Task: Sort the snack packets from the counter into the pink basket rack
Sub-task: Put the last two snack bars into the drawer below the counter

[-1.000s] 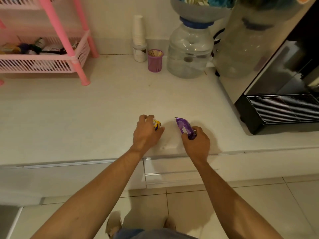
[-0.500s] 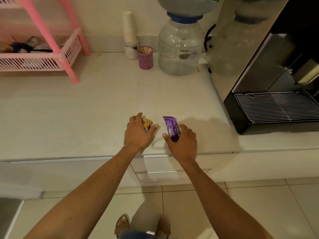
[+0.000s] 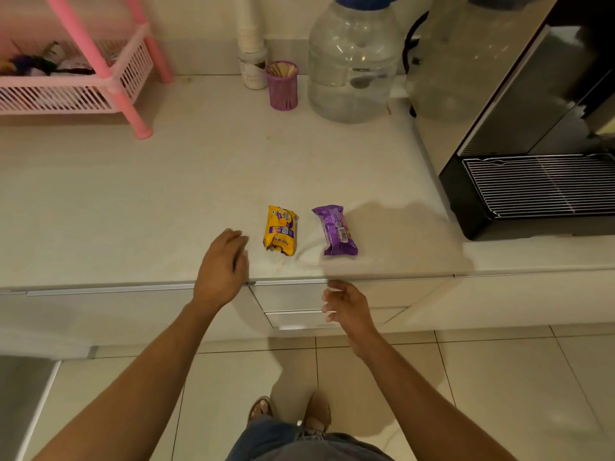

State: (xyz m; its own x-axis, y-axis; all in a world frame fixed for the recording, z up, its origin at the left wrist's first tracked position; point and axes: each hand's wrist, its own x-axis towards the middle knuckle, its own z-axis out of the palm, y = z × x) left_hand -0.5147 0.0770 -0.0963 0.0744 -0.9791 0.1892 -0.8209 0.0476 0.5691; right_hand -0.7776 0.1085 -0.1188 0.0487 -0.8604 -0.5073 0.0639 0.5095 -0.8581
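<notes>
**A:** Head view first: where are your hands (image 3: 222, 267)?

**B:** Your left hand hovers over the front edge of the tabletop (image 3: 133, 201), fingers loosely spread and holding nothing, just beside the yellow snack packet (image 3: 280, 230) without touching it. Your right hand (image 3: 346, 307) hangs lower, in front of the drawer fronts (image 3: 293, 299), fingers half curled and empty.

**A:** And the packets you are sorting?

**B:** Both lie flat on the tabletop near its front edge. The yellow one is on the left; the purple snack packet (image 3: 336, 230) lies just beside it on the right, barcode up, the two apart.

**A:** The rack?

**B:** Your pink basket rack (image 3: 109, 81) stands at the far left, well apart from both packets, with several items already in its lower basket; you cannot tell what they are. At the back stand a purple cup of sticks (image 3: 283, 89) and a clear water jug (image 3: 354, 61).
</notes>
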